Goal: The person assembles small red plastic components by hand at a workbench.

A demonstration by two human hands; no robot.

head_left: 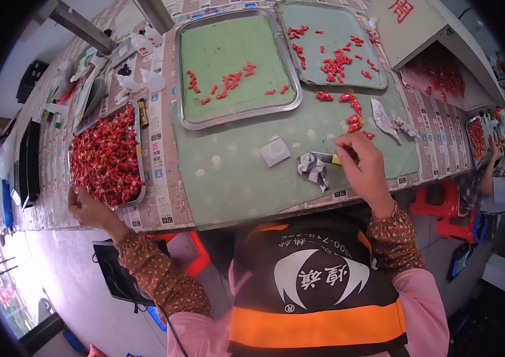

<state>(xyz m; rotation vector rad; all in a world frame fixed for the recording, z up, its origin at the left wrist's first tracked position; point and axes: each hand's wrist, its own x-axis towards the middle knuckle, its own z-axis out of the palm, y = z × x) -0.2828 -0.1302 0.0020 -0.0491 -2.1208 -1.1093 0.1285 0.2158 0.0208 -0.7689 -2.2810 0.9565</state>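
Observation:
My left hand [89, 209] is at the near left corner of a metal tray [141, 160] heaped with small glossy red pieces [107, 154]. Its fingers are curled against the pile's edge; what they pinch is hidden. Over the green mat my right hand [364, 169] is closed, thumb and forefinger drawn together. Anything inside that pinch is too small to make out. Beneath its fingers a blade with a yellow part [335, 159] shows, touching a crumpled grey-white wad [313, 169]. A small white square block [275, 152] lies left of the wad. Beyond the right hand runs a line of red pieces [354, 113].
A green-lined metal tray [181, 110] and a pale green board [312, 83] hold scattered red pieces. Crumpled white paper [386, 121] lies right. White bottles [152, 80] stand left. A box-like shelf [419, 30] covers more red pieces. Another person [496, 184] works far right.

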